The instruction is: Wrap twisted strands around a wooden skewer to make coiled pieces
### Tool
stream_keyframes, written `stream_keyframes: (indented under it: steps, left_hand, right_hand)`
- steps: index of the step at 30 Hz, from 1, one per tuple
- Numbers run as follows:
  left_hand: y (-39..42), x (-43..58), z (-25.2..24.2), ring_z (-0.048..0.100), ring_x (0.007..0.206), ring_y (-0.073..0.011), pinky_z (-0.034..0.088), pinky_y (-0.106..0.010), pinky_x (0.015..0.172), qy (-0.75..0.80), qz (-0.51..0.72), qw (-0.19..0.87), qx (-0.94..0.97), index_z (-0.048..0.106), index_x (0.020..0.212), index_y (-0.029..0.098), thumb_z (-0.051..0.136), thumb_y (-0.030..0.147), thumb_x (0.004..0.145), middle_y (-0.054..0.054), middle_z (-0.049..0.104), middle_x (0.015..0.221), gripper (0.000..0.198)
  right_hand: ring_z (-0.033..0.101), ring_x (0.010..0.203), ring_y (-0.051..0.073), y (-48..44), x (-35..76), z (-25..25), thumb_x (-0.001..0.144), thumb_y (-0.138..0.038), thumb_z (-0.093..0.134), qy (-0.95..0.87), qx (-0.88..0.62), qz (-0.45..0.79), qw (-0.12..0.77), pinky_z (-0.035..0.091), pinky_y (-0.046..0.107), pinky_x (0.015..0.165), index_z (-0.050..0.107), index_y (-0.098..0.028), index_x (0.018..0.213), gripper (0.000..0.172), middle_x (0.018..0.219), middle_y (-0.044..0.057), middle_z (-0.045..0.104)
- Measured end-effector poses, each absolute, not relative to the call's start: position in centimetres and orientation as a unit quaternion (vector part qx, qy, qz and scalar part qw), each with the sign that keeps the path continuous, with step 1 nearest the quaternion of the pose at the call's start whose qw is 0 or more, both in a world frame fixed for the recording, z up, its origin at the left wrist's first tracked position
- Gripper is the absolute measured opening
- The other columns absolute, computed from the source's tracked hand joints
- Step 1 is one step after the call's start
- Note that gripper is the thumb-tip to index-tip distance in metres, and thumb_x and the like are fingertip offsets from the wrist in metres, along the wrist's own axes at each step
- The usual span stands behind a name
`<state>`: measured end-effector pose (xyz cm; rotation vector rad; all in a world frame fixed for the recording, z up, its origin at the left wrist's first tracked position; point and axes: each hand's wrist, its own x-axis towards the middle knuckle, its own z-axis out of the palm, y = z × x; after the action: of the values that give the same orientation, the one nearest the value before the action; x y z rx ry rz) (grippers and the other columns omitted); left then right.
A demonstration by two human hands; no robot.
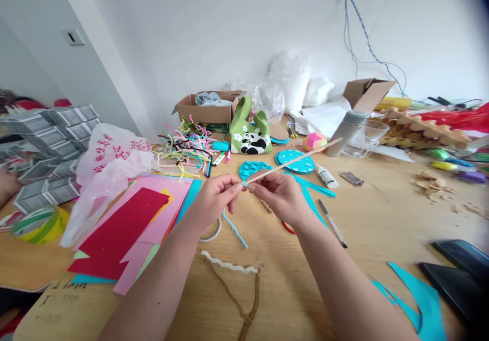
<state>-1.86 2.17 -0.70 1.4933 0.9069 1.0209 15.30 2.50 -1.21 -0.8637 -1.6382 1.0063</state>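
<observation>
A thin pale wooden stick [296, 162] slants up to the right from my fingers. My right hand [280, 193] pinches it close to its lower end. Fingertips of my left hand [219, 198] are closed at that same end, where a bit of light blue shows. Below them a light blue yarn strand [235, 229] trails down to the table; its upper part is hidden by my left hand. Nearer to me lie a wavy white strip [229, 264] and a brown cord [254, 300]. Just beyond my hands is a blue scalloped piece [252, 169].
Coloured paper sheets [122, 229] and a plastic bag [114, 152] lie at left. Behind stand a green panda bag [250, 137], a cardboard box [206, 110] and a flask [346, 134]. A pen [332, 224], a glue bottle [326, 176] and blue scraps [416, 295] lie right.
</observation>
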Motion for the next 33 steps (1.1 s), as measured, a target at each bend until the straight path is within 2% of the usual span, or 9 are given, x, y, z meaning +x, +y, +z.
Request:
stream_keyframes:
  steps: [3,7,13,18,26,33]
  left_hand:
    - [2.27,-1.89,-0.87,0.056,0.061,-0.0111,0.048,-0.022,0.057,0.398,0.437,0.457,0.664,0.067,0.089,0.017,0.059,0.033,0.083,0.0,0.06,0.067,0.019]
    - [2.33,-1.67,-1.26,0.061,0.073,-0.0139,0.049,-0.023,0.062,0.416,0.474,0.368,0.683,0.067,0.101,0.02,0.067,0.032,0.077,-0.004,0.067,0.085,0.027]
    - [1.89,-1.72,-0.84,0.061,0.074,-0.0158,0.048,-0.027,0.071,0.426,0.485,0.189,0.74,0.068,0.083,0.021,0.066,0.021,0.078,-0.003,0.068,0.081,0.006]
    - [1.88,-2.04,-0.61,0.06,0.077,-0.0175,0.045,-0.029,0.073,0.422,0.454,0.108,0.777,0.067,0.081,0.021,0.061,0.018,0.081,-0.003,0.067,0.077,0.007]
    - [1.88,-1.97,-0.65,0.059,0.08,-0.0186,0.043,-0.029,0.076,0.403,0.429,0.107,0.801,0.067,0.086,0.02,0.051,0.018,0.087,-0.005,0.067,0.08,0.016]
    - [1.81,-2.42,-0.55,0.059,0.07,-0.0156,0.044,-0.024,0.065,0.411,0.414,0.249,0.773,0.07,0.088,0.02,0.049,0.027,0.088,-0.003,0.065,0.074,0.022]
  right_hand:
    - [0.056,0.066,0.014,2.52,15.21,-1.22,0.08,-0.035,0.065,-0.664,-0.369,0.422,0.495,0.043,0.026,0.059,0.066,-0.015,0.081,0.02,0.073,0.003,0.065]
    - [0.055,0.064,0.013,2.45,14.97,-1.37,0.078,-0.037,0.067,-0.637,-0.386,0.443,0.499,0.042,0.026,0.059,0.066,-0.015,0.079,0.022,0.072,0.003,0.064]
    - [0.053,0.063,0.012,2.53,14.75,-1.58,0.076,-0.039,0.068,-0.623,-0.396,0.454,0.499,0.041,0.025,0.057,0.067,-0.016,0.078,0.023,0.069,0.002,0.063]
    - [0.053,0.063,0.013,2.57,14.67,-1.57,0.076,-0.039,0.069,-0.629,-0.393,0.439,0.506,0.042,0.025,0.057,0.069,-0.016,0.08,0.023,0.07,0.002,0.065]
    - [0.059,0.069,0.016,2.48,14.78,-1.45,0.078,-0.04,0.068,-0.656,-0.377,0.406,0.512,0.046,0.029,0.062,0.069,-0.017,0.081,0.024,0.074,0.005,0.068]
    - [0.058,0.069,0.016,2.45,15.02,-1.38,0.08,-0.039,0.066,-0.682,-0.371,0.385,0.499,0.045,0.029,0.061,0.068,-0.017,0.08,0.022,0.075,0.005,0.068]
